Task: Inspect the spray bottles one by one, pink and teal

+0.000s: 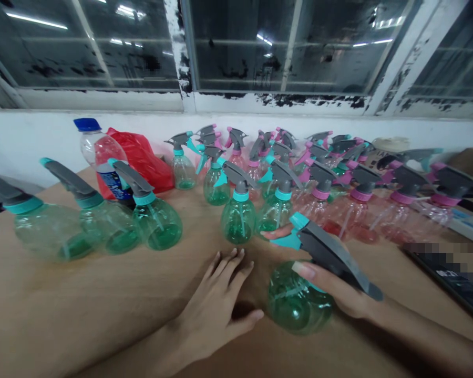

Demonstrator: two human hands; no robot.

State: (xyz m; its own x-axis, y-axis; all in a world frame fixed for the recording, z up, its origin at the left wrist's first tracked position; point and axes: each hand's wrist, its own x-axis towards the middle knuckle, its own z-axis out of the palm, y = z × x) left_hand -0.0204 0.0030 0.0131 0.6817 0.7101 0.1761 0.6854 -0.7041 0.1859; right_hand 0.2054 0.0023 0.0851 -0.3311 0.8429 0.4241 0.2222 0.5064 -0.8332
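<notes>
Apparent workshop: numerous like spray bottles (238, 219) stand on a plain worktop (114, 299) beneath windows (240, 47) showing strip lights (37, 21) and paint-worn frames (180, 47).

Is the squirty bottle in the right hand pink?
No, the spray bottle in the right hand is green, with a turquoise trigger.

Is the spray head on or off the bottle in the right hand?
On: the grey spray head sits atop the green bottle in the right hand. I cannot tell how tightly.

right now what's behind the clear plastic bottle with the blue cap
A crumpled red plastic bag shows behind and through the bottle. The bottle's blue label hides part of it; whatever the bag covers can't be seen.
</notes>
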